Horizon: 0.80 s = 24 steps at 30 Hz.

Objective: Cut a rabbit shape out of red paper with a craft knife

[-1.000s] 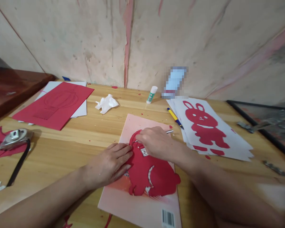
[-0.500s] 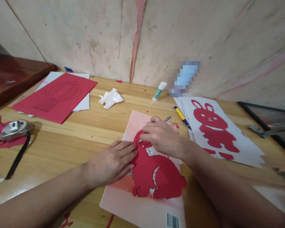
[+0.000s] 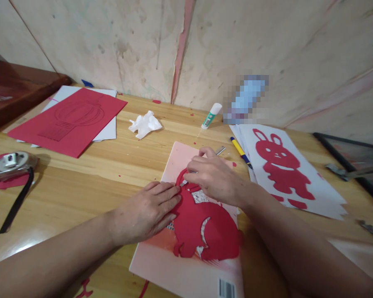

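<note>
A red paper cutout, shaped like an animal with curved slits, lies on a pale pink booklet with a barcode at its lower edge. My left hand rests flat on the cutout's left side, fingers stretched out and together. Pinched in my right hand is a slim silver craft knife. Its tip touches the red paper near the cutout's top, close to my left fingertips. Through the openings, patterned grey and white shows. The knife's middle is hidden by my right fingers.
Behind stand a glue stick and a crumpled tissue. To the right are a yellow-blue pen and white sheets with a red rabbit cutout. On the left lie red paper with a lantern drawing and a tape measure.
The knife's tip has shifted slightly at the top of the cutout, and my right fingers have moved a little. My left hand stays pressed in place. The camera view has shifted slightly.
</note>
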Tool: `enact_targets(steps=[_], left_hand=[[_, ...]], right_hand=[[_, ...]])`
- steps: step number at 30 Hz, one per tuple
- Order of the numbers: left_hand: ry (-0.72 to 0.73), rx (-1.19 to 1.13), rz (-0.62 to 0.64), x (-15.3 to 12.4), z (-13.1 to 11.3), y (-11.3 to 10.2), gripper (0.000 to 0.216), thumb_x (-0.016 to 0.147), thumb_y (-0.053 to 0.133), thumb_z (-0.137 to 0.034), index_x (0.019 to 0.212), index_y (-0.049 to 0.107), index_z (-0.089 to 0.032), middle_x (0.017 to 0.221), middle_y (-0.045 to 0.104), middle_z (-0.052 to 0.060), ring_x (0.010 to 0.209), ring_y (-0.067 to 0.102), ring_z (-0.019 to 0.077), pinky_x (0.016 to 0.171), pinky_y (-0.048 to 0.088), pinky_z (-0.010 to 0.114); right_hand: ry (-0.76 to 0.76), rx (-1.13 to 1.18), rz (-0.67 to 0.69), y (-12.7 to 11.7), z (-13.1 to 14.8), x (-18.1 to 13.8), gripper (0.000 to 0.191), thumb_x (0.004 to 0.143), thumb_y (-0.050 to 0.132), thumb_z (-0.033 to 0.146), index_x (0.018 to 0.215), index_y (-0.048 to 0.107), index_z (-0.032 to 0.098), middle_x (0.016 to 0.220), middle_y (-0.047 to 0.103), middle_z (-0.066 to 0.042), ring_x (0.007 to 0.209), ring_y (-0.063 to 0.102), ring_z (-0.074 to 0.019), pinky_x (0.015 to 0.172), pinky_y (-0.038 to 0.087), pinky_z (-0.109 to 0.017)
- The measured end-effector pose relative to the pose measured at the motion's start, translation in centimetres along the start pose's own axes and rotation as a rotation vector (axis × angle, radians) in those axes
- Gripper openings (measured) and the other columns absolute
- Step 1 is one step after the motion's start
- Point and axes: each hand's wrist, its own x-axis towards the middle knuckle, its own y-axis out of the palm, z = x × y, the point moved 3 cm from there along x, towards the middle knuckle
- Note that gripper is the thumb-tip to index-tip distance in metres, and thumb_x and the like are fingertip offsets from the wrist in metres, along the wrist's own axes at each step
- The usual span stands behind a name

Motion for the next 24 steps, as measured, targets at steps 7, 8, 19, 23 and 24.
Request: enact_targets(steps=[7,8,19,23,24], left_hand=[[-0.012,-0.024,0.006,0.2,0.0,0.0,0.036,0.093,0.045,-0.025,0.127,0.051,-0.013,0.131,0.056,0.013,0.123,0.048,0.0267,0.099,0.043,0.044],[-0.013,-0.026,0.003,0.2,0.0,-0.1,0.036,0.093,0.045,-0.025,0.127,0.051,-0.013,0.131,0.056,0.013,0.123,0.048,0.0267,0.098,0.043,0.045],[-0.007,-0.024,0.012,0.3,-0.1,-0.2,0.035,0.093,0.046,-0.024,0.125,0.051,-0.012,0.129,0.057,0.013,0.121,0.049,0.0269,0.097,0.043,0.044],[-0.012,-0.036,0.005,0.3,0.0,-0.2,0.035,0.092,0.046,-0.024,0.126,0.051,-0.014,0.128,0.057,0.013,0.121,0.049,0.0264,0.097,0.043,0.044],[-0.012,-0.036,0.002,0.3,0.0,-0.2,0.035,0.093,0.046,-0.024,0.126,0.051,-0.014,0.128,0.058,0.013,0.121,0.049,0.0264,0.097,0.043,0.045]], right_hand=[[-0.027,-0.018,-0.063,0.7,-0.5,0.4,0.026,0.082,0.048,0.004,0.069,0.064,0.02,0.068,0.056,0.0,0.074,0.044,-0.0154,0.094,0.015,-0.041],[-0.028,-0.003,-0.062,0.9,-0.6,0.4,0.027,0.081,0.048,0.002,0.07,0.064,0.02,0.068,0.056,0.0,0.074,0.044,-0.0151,0.094,0.015,-0.041],[-0.009,0.083,-0.044,1.4,-1.8,0.5,0.031,0.08,0.044,-0.002,0.076,0.066,0.02,0.077,0.06,0.0,0.079,0.047,-0.0147,0.092,0.016,-0.038],[0.005,0.099,-0.027,1.5,-2.2,0.4,0.029,0.08,0.047,0.0,0.078,0.067,0.02,0.075,0.06,-0.001,0.08,0.047,-0.0155,0.091,0.015,-0.039],[0.009,0.107,-0.027,1.6,-2.3,0.4,0.029,0.08,0.047,0.0,0.079,0.068,0.02,0.075,0.06,-0.001,0.08,0.048,-0.0156,0.09,0.015,-0.039]])
